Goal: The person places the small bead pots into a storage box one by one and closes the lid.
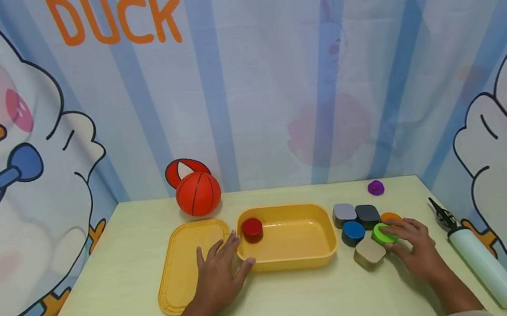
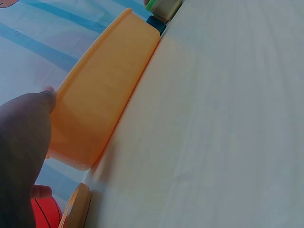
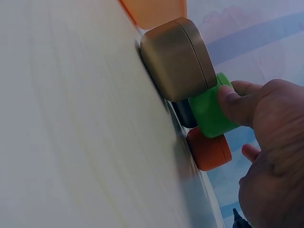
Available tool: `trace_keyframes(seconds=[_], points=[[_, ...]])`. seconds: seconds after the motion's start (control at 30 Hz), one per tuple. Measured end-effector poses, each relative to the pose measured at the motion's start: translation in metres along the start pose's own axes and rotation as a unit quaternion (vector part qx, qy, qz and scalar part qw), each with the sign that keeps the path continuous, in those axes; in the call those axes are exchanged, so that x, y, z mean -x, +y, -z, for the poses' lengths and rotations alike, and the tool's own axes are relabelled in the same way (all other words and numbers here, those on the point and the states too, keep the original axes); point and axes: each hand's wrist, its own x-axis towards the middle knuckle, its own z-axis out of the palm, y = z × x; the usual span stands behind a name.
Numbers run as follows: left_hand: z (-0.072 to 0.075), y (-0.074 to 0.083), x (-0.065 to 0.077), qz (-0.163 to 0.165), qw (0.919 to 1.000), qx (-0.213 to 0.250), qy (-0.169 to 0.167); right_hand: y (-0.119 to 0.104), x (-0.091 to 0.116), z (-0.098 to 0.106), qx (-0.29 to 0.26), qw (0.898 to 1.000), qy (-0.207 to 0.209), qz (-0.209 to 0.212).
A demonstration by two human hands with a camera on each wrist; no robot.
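A yellow rectangular tub (image 1: pixel 289 264) stands mid-table with a red round box (image 1: pixel 252 230) inside at its left end. My left hand (image 1: pixel 220 274) rests at the tub's left corner, fingers spread, its thumb on the front rim; the left wrist view shows the thumb against the tub wall (image 2: pixel 95 95). With thumb and fingers, my right hand (image 1: pixel 416 251) pinches a bright green round box (image 1: pixel 382 234). Around that box cluster a beige box (image 1: pixel 369 252), a blue round box (image 1: pixel 353 233), a black box (image 1: pixel 367 216), a grey box (image 1: pixel 344 214) and an orange box (image 1: pixel 390 217).
A yellow lid (image 1: pixel 177 271) lies left of the tub, partly under my left hand. Behind it sits a red toy basketball (image 1: pixel 198 194). At the back right is a small purple toy (image 1: pixel 376 188). A pale green hand pump (image 1: pixel 486 267) lies along the right edge.
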Motion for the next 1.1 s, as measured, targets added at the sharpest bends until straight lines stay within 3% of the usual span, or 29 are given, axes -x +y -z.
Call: trace_keyframes(seconds=[0.23, 0.4, 0.77, 1.1], points=[[0.001, 0.000, 0.002, -0.002, 1.0000, 0.003, 0.006, -0.004, 0.000, -0.002, 0.011, 0.997, 0.055, 0.061], [0.001, 0.001, 0.002, -0.005, 1.0000, 0.004, 0.007, -0.006, -0.002, -0.002, 0.013, 0.994, 0.082, 0.071], [0.000, 0.002, 0.002, -0.003, 0.9999, 0.011, 0.001, -0.019, -0.006, 0.002, 0.016, 0.996, 0.078, 0.042], [0.001, 0.001, 0.001, -0.008, 0.9999, 0.005, 0.004, -0.039, -0.024, -0.001, 0.010, 0.995, 0.062, 0.073]])
